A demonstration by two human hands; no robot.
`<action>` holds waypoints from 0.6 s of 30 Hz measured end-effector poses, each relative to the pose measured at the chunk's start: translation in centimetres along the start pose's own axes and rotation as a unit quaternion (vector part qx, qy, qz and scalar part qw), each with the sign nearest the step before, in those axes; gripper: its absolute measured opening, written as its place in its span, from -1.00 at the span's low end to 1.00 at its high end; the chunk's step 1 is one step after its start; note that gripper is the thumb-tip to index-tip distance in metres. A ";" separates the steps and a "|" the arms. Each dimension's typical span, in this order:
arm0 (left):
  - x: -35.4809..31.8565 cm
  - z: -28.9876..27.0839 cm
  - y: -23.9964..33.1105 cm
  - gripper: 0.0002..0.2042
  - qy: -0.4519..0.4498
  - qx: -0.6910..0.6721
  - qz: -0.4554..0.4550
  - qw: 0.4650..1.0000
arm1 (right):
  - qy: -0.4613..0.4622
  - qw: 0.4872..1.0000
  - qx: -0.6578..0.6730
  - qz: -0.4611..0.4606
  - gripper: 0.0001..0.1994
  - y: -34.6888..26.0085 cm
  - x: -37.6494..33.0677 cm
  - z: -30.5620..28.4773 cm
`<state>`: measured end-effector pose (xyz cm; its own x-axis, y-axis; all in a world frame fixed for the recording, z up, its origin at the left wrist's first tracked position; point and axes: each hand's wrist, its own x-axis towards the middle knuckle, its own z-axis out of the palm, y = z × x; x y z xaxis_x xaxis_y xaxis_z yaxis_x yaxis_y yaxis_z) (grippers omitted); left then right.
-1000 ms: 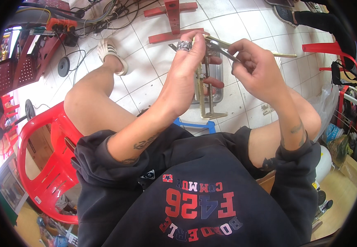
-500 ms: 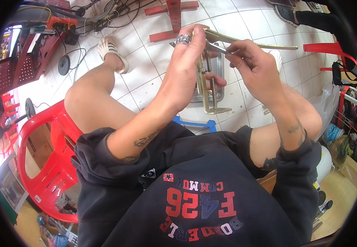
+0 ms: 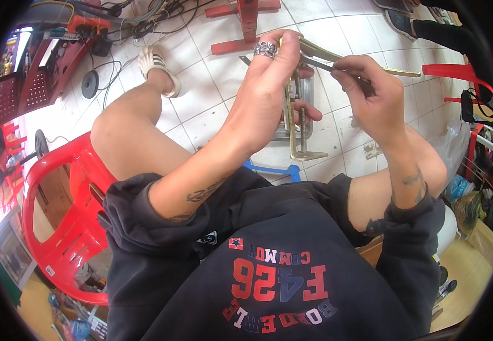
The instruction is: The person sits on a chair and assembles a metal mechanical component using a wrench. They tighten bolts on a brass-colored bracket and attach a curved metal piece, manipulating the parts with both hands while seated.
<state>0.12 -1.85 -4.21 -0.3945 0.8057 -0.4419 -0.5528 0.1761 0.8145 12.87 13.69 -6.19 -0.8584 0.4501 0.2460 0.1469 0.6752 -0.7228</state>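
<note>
My left hand (image 3: 269, 91), with a ring on one finger, is wrapped round a brass-coloured metal bracket (image 3: 289, 131) held above the floor. The bracket has an L-shaped lower end and a threaded bolt (image 3: 303, 133) beside its upright. A long, slightly bent brass-coloured bar (image 3: 397, 71) runs from its top toward the right, passing behind my right fingers. My right hand (image 3: 374, 88) pinches the end of a thin dark metal strip (image 3: 318, 64) that reaches toward my left thumb. Where the strip meets the bracket is hidden by my left hand.
A metal tray (image 3: 308, 128) lies on the tiled floor below the bracket. Beyond are a red steel stand (image 3: 248, 23) and cables. A red plastic chair (image 3: 79, 210) is at the left, a blue frame (image 3: 275, 170) before me. A person's dark-clothed leg (image 3: 434, 34) shows at the far right.
Both hands and the bracket have shifted slightly to the right in the view. The left grip on the bracket and the right pinch on the strip look the same.
</note>
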 end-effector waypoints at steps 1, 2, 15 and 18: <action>0.0 0.0 0.0 -0.27 -0.005 0.001 0.000 1.000 | 0.001 1.000 0.003 -0.011 -0.89 0.2 0.0 -0.1; 0.1 -0.1 0.0 -0.28 -0.003 -0.011 0.001 1.000 | 0.001 1.000 0.008 -0.022 -0.89 0.4 0.1 -0.1; 0.1 -0.2 -0.1 -0.27 0.005 -0.054 0.003 0.999 | -0.002 0.997 0.070 0.011 -0.89 0.1 -0.1 0.2; 0.0 -0.3 -0.1 -0.27 0.012 -0.041 0.005 0.999 | -0.014 0.995 0.085 0.043 -0.88 0.0 -0.4 0.9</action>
<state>-0.05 -2.02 -4.40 -0.4178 0.7932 -0.4430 -0.6062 0.1198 0.7862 12.79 12.99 -6.81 -0.8602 0.4837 0.1616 0.1371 0.5245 -0.8403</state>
